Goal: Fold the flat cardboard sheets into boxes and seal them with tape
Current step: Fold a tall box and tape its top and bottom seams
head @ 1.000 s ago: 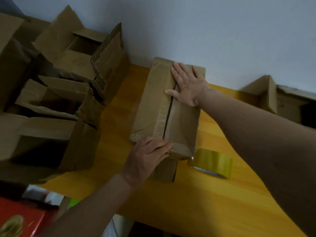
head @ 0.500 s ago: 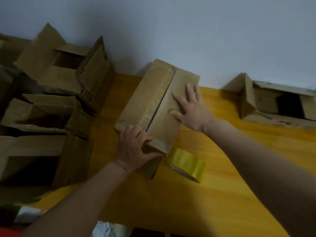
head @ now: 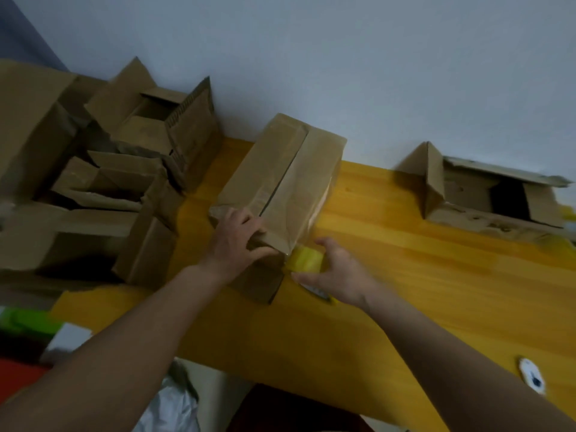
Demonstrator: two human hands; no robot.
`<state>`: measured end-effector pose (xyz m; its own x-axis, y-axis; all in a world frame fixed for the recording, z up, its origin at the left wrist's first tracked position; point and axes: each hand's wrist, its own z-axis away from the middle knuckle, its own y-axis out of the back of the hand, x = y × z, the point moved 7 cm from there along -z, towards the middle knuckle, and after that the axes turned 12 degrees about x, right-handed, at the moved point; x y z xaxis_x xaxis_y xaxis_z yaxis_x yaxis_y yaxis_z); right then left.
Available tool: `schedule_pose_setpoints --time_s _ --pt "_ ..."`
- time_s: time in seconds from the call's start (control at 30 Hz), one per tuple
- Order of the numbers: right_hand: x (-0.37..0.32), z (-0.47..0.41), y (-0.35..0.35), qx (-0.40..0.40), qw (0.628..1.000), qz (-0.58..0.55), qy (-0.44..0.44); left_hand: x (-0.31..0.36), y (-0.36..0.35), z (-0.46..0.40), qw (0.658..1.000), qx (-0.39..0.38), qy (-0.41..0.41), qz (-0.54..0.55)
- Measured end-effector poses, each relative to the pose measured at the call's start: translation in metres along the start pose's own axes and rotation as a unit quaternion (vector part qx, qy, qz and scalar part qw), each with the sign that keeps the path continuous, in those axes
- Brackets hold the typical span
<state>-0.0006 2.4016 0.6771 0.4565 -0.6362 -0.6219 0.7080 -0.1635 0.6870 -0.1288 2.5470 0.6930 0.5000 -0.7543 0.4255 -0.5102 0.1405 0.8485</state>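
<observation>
Yellow wooden table against a pale blue-grey wall. Long cardboard box lying near the middle of the tabletop, far end close to the wall, top flaps closed with a dark seam running lengthwise, glossy tape visible along the right side. Left hand on the near end of that box, fingers curled over the corner and gripping it. Right hand just beside, at the near right corner, blurred; fingers and thumb bent around the yellow tape roll, holding it, with the roll touching or almost touching the box's corner, cannot tell which. Heap of open cardboard boxes on the left, flaps up at various tilts, crowded together up to the wall. Another open cardboard box on its side at the right, well apart, against the wall. Small round white object with a dark mark near the table's front edge, right of the right forearm.
</observation>
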Motion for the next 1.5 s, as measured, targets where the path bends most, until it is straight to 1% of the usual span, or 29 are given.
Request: schedule_pose_setpoints --time_s 0.1,0.17,0.23,0.3,0.4,0.43,0.53,0.63,0.67,0.7,0.77,0.8,0.83,0.87,0.9,0.93,0.97,1.0,1.03,1.13,1.17,1.2,1.27,1.3,1.37,1.4,1.43,1.47,1.5 --pt "0.001 0.008 0.008 0.0 0.999 -0.007 0.047 0.004 -0.002 0.003 0.998 0.044 0.049 -0.024" --pt "-0.003 0.008 0.02 0.014 0.994 0.043 0.1 0.006 -0.003 0.006 0.996 0.061 0.069 -0.018" --pt "-0.005 0.004 0.028 0.022 0.984 0.11 0.137 0.009 -0.005 0.008 0.994 0.06 0.085 -0.011" --pt "-0.001 -0.001 0.031 0.018 0.976 0.156 0.149 0.011 -0.007 0.01 0.993 0.06 0.098 -0.005" --pt "0.015 -0.006 0.034 0.0 0.965 0.228 0.127 0.021 -0.011 0.013 0.994 0.064 0.092 0.015" --pt "0.02 -0.006 0.035 -0.005 0.968 0.221 0.119 0.024 -0.012 0.014 0.994 0.07 0.087 0.02" --pt "0.029 -0.004 0.033 -0.005 0.984 0.148 0.103 0.028 -0.014 0.02 0.994 0.074 0.074 0.019" --pt "0.03 -0.004 0.028 0.007 0.981 0.161 0.106 0.032 -0.01 0.016 0.997 0.04 0.058 0.014" --pt "0.031 -0.006 0.026 0.013 0.981 0.163 0.1 0.036 -0.006 0.015 0.997 0.045 0.058 0.015" --pt "0.033 -0.007 0.025 0.018 0.983 0.16 0.089 0.041 0.001 0.016 0.996 0.07 0.058 0.014" --pt "0.034 -0.01 0.022 0.029 0.986 0.146 0.074 0.059 0.011 0.029 0.987 0.154 0.05 0.022" --pt "0.034 -0.01 0.021 0.035 0.987 0.141 0.074 0.069 0.007 0.04 0.984 0.164 0.055 0.034" --pt "0.035 -0.01 0.02 0.04 0.987 0.137 0.075 0.078 -0.005 0.051 0.986 0.125 0.086 0.064" --pt "0.036 -0.01 0.019 0.044 0.987 0.137 0.078 0.081 -0.024 0.061 0.98 0.055 0.154 0.116" --pt "0.037 -0.009 0.018 0.048 0.986 0.136 0.08 0.081 -0.047 0.069 0.951 -0.023 0.248 0.184" --pt "0.037 -0.009 0.018 0.049 0.986 0.133 0.082 0.081 -0.066 0.077 0.903 -0.083 0.345 0.244" --pt "0.037 -0.008 0.018 0.048 0.987 0.126 0.084 0.081 -0.079 0.082 0.851 -0.114 0.424 0.288" --pt "0.037 -0.006 0.019 0.049 0.988 0.115 0.089 0.082 -0.088 0.083 0.808 -0.127 0.48 0.317" --pt "0.037 -0.004 0.022 0.052 0.989 0.102 0.096 0.083 -0.094 0.085 0.775 -0.126 0.52 0.335" --pt "0.047 0.007 0.039 0.072 0.986 0.091 0.117 0.09 -0.107 0.094 0.685 -0.088 0.619 0.373" --pt "0.055 0.011 0.045 0.081 0.985 0.093 0.12 0.094 -0.112 0.099 0.659 -0.077 0.648 0.374" --pt "0.067 0.017 0.052 0.084 0.985 0.097 0.115 0.1 -0.117 0.104 0.641 -0.073 0.67 0.368" --pt "0.098 0.028 0.063 0.076 0.987 0.11 0.089 0.119 -0.131 0.114 0.638 -0.095 0.681 0.346" --pt "0.116 0.033 0.067 0.069 0.988 0.118 0.075 0.13 -0.138 0.116 0.654 -0.115 0.668 0.336" --pt "0.16 0.047 0.081 0.05 0.988 0.138 0.037 0.166 -0.159 0.115 0.711 -0.176 0.606 0.31" --pt "0.183 0.054 0.089 0.043 0.988 0.147 0.015 0.181 -0.167 0.109 0.734 -0.19 0.577 0.304" --pt "0.206 0.061 0.097 0.039 0.987 0.154 -0.005 0.192 -0.174 0.098 0.753 -0.173 0.558 0.304" --pt "0.229 0.068 0.105 0.034 0.986 0.162 -0.024 0.198 -0.178 0.087 0.756 -0.144 0.558 0.31" --pt "0.251 0.074 0.113 0.031 0.984 0.174 -0.039 0.201 -0.18 0.077 0.744 -0.114 0.575 0.319"
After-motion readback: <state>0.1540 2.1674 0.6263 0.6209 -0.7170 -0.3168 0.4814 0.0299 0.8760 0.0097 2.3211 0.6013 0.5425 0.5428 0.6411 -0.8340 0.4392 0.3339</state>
